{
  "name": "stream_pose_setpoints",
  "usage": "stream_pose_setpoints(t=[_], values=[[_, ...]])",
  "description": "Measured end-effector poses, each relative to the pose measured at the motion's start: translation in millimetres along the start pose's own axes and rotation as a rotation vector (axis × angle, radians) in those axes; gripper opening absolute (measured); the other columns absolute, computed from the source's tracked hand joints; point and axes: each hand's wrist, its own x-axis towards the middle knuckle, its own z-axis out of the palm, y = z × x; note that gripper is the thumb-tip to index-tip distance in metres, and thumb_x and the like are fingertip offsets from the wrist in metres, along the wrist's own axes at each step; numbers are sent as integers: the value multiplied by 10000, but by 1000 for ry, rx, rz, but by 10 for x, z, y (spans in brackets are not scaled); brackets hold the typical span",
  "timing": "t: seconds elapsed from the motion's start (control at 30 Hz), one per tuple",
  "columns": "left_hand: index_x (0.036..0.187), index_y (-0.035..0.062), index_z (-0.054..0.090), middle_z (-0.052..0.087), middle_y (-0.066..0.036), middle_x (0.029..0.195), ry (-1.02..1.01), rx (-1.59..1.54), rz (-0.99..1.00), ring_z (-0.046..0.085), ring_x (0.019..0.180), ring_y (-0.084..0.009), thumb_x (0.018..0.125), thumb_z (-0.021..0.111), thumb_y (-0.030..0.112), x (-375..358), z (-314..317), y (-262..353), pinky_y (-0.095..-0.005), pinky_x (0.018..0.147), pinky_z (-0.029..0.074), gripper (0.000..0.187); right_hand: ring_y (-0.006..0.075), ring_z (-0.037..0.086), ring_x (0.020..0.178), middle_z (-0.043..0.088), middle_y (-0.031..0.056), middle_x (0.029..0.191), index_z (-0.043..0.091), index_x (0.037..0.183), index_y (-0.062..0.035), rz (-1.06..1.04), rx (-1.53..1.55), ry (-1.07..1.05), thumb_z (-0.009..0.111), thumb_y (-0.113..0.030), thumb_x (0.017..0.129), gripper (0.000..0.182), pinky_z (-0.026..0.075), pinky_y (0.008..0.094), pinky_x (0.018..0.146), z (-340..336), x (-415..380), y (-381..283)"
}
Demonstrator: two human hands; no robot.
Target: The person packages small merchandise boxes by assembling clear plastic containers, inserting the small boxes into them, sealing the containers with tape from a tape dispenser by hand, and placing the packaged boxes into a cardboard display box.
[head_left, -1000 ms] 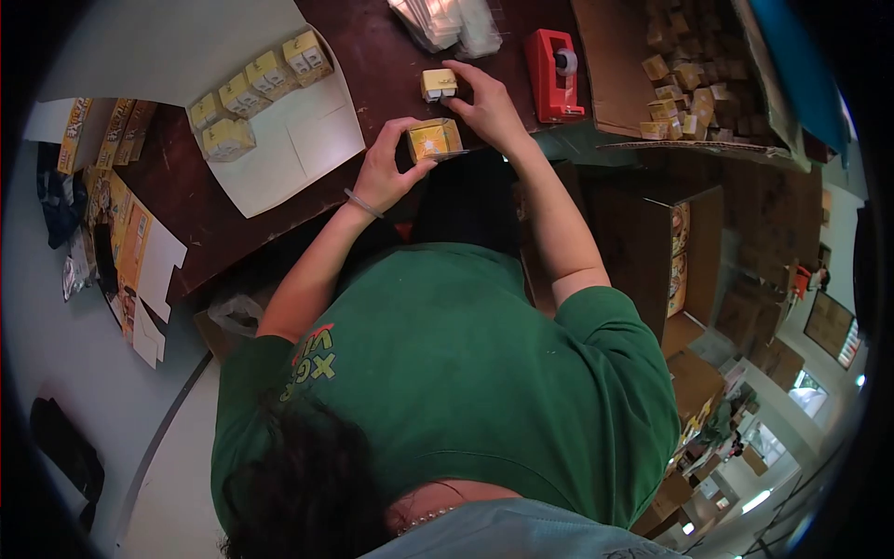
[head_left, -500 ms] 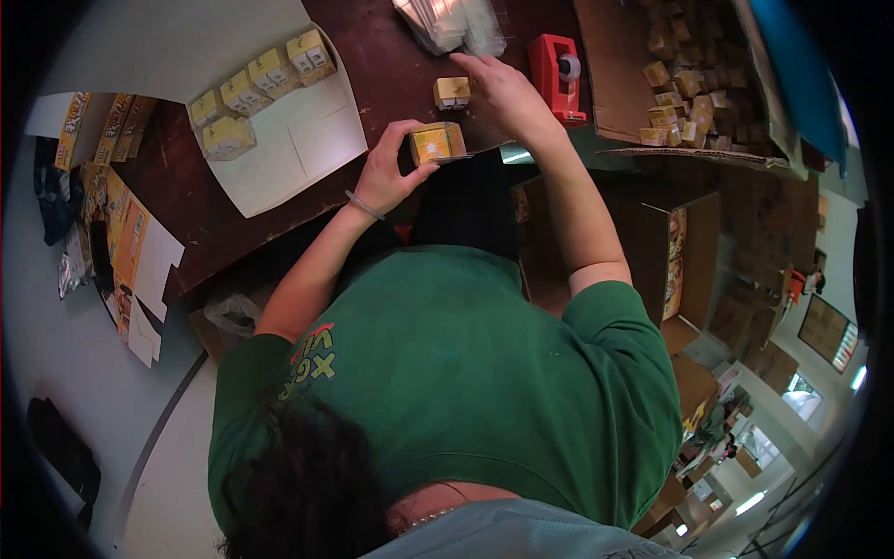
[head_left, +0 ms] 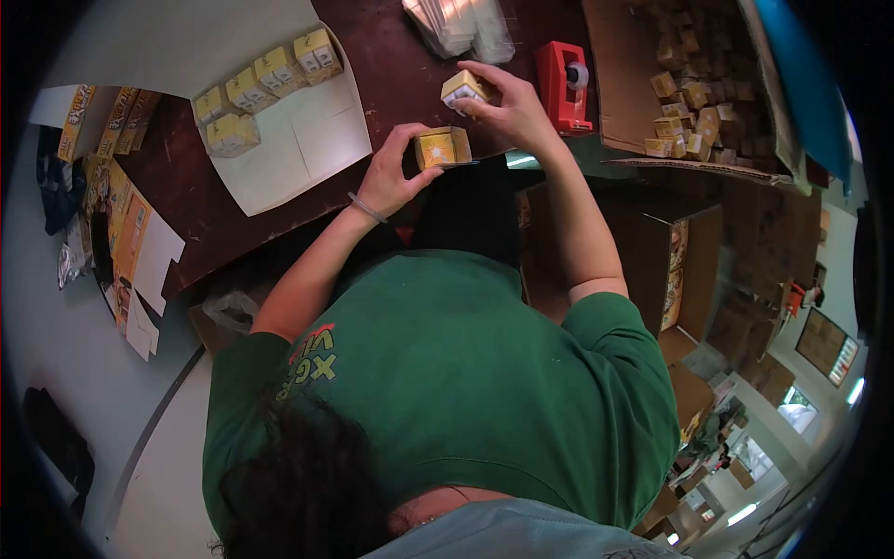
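My left hand [head_left: 390, 177] is closed around a small yellow box [head_left: 438, 149] at the table's near edge, thumb on the near side and fingers on the far side. A flap or panel stands out at the box's right end. A little farther out, my right hand [head_left: 514, 110] grips a small yellow-and-white box [head_left: 463, 88] between thumb and fingers, tilted. The two boxes are close but apart. To the left, several similar small boxes [head_left: 275, 67] stand in a row inside an open white-lined carton [head_left: 312, 154], with another one or two in front.
A red tape dispenser [head_left: 562, 88] stands right of my right hand. Clear plastic packaging [head_left: 456, 26] lies at the table's far side. A large cardboard box [head_left: 626, 84] at the right holds many small boxes. Flat printed cartons [head_left: 130, 233] lie at the left edge.
My right hand has closed on the small yellow-and-white box that stood on the table and tilted it. My left hand still holds its box in nearly the same place.
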Motion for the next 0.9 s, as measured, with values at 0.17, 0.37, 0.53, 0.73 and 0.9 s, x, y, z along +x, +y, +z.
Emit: stream_pose_setpoints(t=[0.17,0.37,0.53,0.73,0.9], values=[[1239,39,492,566,-141,1201,-6,-20,-31,592,1117,-317,752,804,160,-7,19,-35,-384,957,475,591,180,604,1100,651,83,1159,538,1328,-43,-132,84,-335,751,-119,831,546,484,344,985,39,-260,-395],[1227,49,506,580,-135,1185,-2,2,-13,598,1109,-310,738,798,130,9,3,20,-383,956,475,575,266,558,1141,503,133,1331,549,1339,-48,-421,-258,68,724,-209,853,541,448,400,1006,174,-417,-339],[1199,52,524,589,-126,1166,57,-3,-44,598,1106,-302,720,803,105,18,55,26,-385,966,471,557,59,565,743,617,10,947,695,1116,-15,149,511,54,659,-147,921,238,484,207,665,428,-344,203],[1372,39,465,562,-88,1290,-10,-422,-114,538,1207,-201,885,717,246,37,46,53,-345,1019,431,586,78,567,711,602,44,872,709,963,-12,-156,13,328,678,-94,887,116,476,242,647,558,-354,-69],[1227,9,619,672,-37,1089,34,-575,-297,613,1014,-111,904,669,144,274,109,201,-275,924,491,354,84,601,842,649,33,959,678,1006,12,-134,260,186,650,-84,928,127,490,243,740,472,-339,157]])
